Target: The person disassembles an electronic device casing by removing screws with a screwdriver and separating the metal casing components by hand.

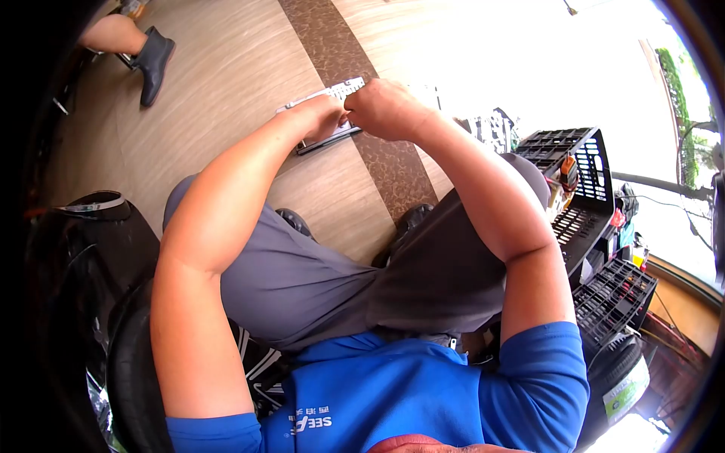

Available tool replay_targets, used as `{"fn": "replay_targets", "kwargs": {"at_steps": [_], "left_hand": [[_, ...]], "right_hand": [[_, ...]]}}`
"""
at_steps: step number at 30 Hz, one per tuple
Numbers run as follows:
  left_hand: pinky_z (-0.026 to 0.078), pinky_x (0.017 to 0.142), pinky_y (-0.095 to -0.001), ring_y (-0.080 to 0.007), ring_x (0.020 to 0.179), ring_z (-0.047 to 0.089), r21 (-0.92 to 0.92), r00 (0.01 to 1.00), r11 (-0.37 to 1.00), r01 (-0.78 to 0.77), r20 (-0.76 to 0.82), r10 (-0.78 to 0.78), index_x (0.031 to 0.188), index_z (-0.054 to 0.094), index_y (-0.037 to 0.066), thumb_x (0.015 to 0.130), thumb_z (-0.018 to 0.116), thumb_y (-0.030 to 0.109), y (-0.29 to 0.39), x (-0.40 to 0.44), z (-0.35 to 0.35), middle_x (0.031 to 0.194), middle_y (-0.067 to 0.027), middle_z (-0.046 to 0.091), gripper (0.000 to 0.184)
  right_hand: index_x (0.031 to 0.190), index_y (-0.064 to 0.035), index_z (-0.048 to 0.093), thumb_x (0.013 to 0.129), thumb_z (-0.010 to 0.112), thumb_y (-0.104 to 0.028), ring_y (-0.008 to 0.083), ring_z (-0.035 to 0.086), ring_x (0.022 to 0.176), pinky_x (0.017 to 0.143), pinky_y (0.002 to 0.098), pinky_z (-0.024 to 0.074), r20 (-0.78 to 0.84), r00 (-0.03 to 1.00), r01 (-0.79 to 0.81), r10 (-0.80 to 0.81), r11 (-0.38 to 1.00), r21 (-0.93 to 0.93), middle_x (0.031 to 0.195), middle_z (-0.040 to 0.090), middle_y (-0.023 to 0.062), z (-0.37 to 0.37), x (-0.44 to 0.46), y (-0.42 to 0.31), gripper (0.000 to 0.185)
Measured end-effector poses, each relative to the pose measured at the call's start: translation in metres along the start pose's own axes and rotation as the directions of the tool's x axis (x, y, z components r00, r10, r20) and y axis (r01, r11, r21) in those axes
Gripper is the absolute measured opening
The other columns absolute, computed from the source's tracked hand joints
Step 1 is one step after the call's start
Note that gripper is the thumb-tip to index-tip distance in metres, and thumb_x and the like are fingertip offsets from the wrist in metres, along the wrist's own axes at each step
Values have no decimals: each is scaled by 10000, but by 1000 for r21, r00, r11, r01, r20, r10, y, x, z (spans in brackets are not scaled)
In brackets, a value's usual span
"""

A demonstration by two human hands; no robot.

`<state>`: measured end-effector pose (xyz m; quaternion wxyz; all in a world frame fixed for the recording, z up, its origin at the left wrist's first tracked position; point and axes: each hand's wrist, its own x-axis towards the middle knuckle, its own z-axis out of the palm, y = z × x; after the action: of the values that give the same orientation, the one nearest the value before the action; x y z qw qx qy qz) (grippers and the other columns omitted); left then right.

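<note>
My right hand [384, 109] is closed, fingers curled inward, over a flat, grey-and-white object [332, 138] with a dark lower edge, low above the floor. Right beside it, almost touching, my left hand [325, 115] is bent over the same object, its fingers curled and partly hidden by the back of the hand. A white strip with dark slots or marks [346, 87] shows just beyond both hands. Whatever the fingertips pinch is too small and covered to make out.
Black plastic crates [596, 162] holding assorted items stand at the right, with a tyre [615, 370] below them. A black, shiny vehicle part [83, 249] is close on the left. Another person's leg in a dark boot [155, 64] is at the upper left, on tiled floor [226, 75].
</note>
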<state>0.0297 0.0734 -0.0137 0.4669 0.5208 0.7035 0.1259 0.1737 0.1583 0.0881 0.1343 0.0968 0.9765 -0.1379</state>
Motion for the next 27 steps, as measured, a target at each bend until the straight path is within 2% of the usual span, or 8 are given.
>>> {"fn": "replay_targets", "kwargs": {"at_steps": [1, 2, 4, 5, 7, 18, 20, 27], "left_hand": [[487, 819, -399, -320, 939, 628, 217, 1000, 976, -20, 11, 18, 977, 665, 70, 858, 508, 62, 1, -1, -1, 1025, -193, 663, 197], [487, 819, -399, -320, 939, 628, 215, 1000, 976, -18, 9, 17, 977, 665, 70, 858, 508, 62, 3, -2, -2, 1025, -193, 663, 197], [488, 813, -397, -331, 925, 627, 385, 997, 920, -69, 53, 52, 977, 663, 66, 863, 509, 74, 6, -5, -4, 1010, -198, 663, 191], [488, 813, -397, -331, 925, 627, 383, 997, 921, -68, 51, 52, 977, 663, 66, 863, 509, 74, 8, -6, -4, 1010, -198, 663, 191], [478, 778, -383, -303, 845, 595, 315, 995, 944, -96, 8, 99, 869, 643, 38, 827, 511, 48, 5, -5, -2, 951, -200, 655, 139], [484, 794, -393, -325, 897, 617, 310, 996, 946, -91, 19, 90, 876, 658, 46, 815, 522, 38, 8, -8, -4, 964, -202, 660, 149], [486, 795, -395, -330, 911, 623, 304, 997, 950, -73, 19, 71, 875, 662, 48, 814, 523, 38, 14, -12, -6, 970, -202, 662, 152], [488, 791, -391, -329, 917, 630, 318, 997, 945, -81, 11, 82, 859, 673, 52, 814, 527, 38, 8, -6, -3, 972, -196, 667, 154]], "right_hand": [[895, -82, 699, 909, 562, -267, 305, 670, 829, 773, 433, 530, -4, 1000, -1, 1, 1000, -12, 828, 687, 145, 2, 1, 1, 231], [888, -79, 698, 907, 561, -265, 308, 669, 825, 771, 433, 530, -7, 1000, -2, 1, 1000, -24, 828, 686, 147, 3, 2, 1, 232], [855, -60, 710, 890, 565, -254, 309, 678, 822, 769, 425, 536, -10, 1000, 3, -3, 1000, -23, 826, 690, 160, 2, 1, -1, 245], [821, -42, 723, 872, 570, -243, 310, 687, 819, 767, 418, 543, -14, 1000, 5, -6, 1000, -21, 823, 694, 174, 2, 1, -1, 258], [817, -41, 722, 873, 570, -237, 310, 687, 814, 761, 417, 545, -25, 1000, 17, -17, 1000, -22, 821, 694, 174, 4, 1, 0, 255], [809, -54, 722, 880, 574, -237, 302, 684, 830, 774, 406, 542, -6, 1000, 2, -2, 1000, -17, 824, 698, 152, 1, 1, -2, 246], [844, -79, 695, 896, 536, -240, 329, 662, 754, 731, 442, 526, -33, 999, 29, -29, 1000, -7, 781, 676, 153, 3, 2, 0, 232], [840, -79, 694, 895, 548, -222, 321, 664, 740, 713, 426, 533, -40, 999, 22, -22, 1000, -1, 760, 671, 153, 6, 3, -1, 211]]}}
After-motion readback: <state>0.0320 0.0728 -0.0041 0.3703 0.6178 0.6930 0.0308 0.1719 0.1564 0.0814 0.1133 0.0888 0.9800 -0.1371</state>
